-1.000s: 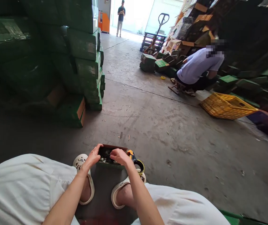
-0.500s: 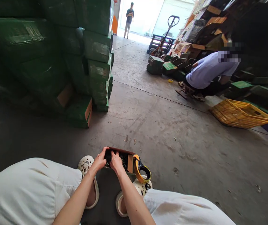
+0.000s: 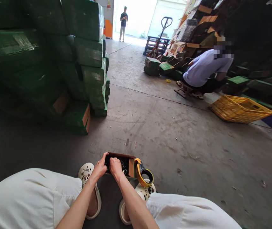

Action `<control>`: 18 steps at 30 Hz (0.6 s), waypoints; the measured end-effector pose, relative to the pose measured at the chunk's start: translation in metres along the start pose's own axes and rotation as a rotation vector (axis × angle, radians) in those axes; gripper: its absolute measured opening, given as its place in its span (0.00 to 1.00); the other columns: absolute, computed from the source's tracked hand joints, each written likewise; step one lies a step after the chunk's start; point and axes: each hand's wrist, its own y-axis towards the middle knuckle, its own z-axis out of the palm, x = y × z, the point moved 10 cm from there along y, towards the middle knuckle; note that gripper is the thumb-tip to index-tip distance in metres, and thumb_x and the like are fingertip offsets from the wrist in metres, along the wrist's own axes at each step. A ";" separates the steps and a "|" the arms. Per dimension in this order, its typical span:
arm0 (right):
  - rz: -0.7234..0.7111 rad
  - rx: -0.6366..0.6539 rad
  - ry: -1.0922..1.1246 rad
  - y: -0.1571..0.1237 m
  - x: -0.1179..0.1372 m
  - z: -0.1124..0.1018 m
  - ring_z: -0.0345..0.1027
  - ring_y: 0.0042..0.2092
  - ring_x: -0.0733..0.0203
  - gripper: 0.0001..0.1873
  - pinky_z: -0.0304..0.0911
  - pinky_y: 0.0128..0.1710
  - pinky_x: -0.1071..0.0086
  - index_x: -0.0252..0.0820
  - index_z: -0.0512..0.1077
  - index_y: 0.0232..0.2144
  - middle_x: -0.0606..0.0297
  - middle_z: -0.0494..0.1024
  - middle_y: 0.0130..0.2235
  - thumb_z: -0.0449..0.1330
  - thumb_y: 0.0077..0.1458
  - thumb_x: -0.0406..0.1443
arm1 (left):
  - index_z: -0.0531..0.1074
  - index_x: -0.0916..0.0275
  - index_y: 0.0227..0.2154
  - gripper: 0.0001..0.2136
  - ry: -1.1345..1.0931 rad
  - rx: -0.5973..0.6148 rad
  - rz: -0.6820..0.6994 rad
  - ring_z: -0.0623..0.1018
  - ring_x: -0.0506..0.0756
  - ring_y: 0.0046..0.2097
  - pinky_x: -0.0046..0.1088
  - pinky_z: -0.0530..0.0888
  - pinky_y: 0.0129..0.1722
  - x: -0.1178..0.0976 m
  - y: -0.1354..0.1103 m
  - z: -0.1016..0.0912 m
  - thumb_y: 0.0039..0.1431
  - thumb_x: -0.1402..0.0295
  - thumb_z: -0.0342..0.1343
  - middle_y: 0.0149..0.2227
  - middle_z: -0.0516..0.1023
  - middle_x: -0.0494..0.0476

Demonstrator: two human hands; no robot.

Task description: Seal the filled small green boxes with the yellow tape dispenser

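Between my feet stands a small open cardboard box (image 3: 131, 168) with dark, glossy contents (image 3: 124, 166) that I cannot make out. My left hand (image 3: 100, 166) grips the box's left end, its fingers over the rim. My right hand (image 3: 115, 166) is down inside the box at the left half, fingers curled in; whatever they hold is hidden. Against the right end of the box leans a yellow-orange tape dispenser (image 3: 139, 169) with a roll of tape, just above my right shoe (image 3: 146, 191). Neither hand touches the dispenser.
Stacked green boxes (image 3: 89, 52) rise on the left. A person in a light purple shirt (image 3: 199, 70) sits low at the right, near a yellow crate (image 3: 242, 109) and piled boxes. Farther back are a pallet jack (image 3: 161, 35) and a standing person (image 3: 123, 22).
My right hand's fingers have gone from spread to curled and shifted slightly left in the box. The left hand keeps its place on the box end. The camera view has turned a little.
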 end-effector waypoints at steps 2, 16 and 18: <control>0.009 -0.042 0.020 -0.011 -0.013 -0.007 0.75 0.53 0.52 0.17 0.65 0.50 0.68 0.42 0.74 0.56 0.53 0.81 0.51 0.57 0.67 0.33 | 0.57 0.54 0.67 0.42 0.018 -0.005 -0.037 0.77 0.58 0.60 0.30 0.69 0.58 0.000 -0.001 0.000 0.45 0.82 0.48 0.60 0.76 0.58; 0.013 -0.009 -0.108 -0.013 -0.046 -0.013 0.64 0.65 0.49 0.29 0.63 0.60 0.63 0.42 0.71 0.63 0.49 0.76 0.59 0.54 0.62 0.23 | 0.56 0.53 0.68 0.42 0.035 -0.040 -0.062 0.75 0.58 0.63 0.31 0.67 0.60 -0.011 -0.007 -0.005 0.48 0.84 0.47 0.63 0.75 0.58; -0.030 0.005 -0.102 -0.015 -0.048 -0.012 0.63 0.65 0.53 0.28 0.61 0.61 0.66 0.46 0.72 0.61 0.54 0.76 0.60 0.53 0.62 0.23 | 0.55 0.53 0.69 0.42 0.034 -0.049 -0.081 0.75 0.58 0.63 0.31 0.67 0.60 -0.009 -0.007 -0.005 0.48 0.84 0.48 0.62 0.75 0.59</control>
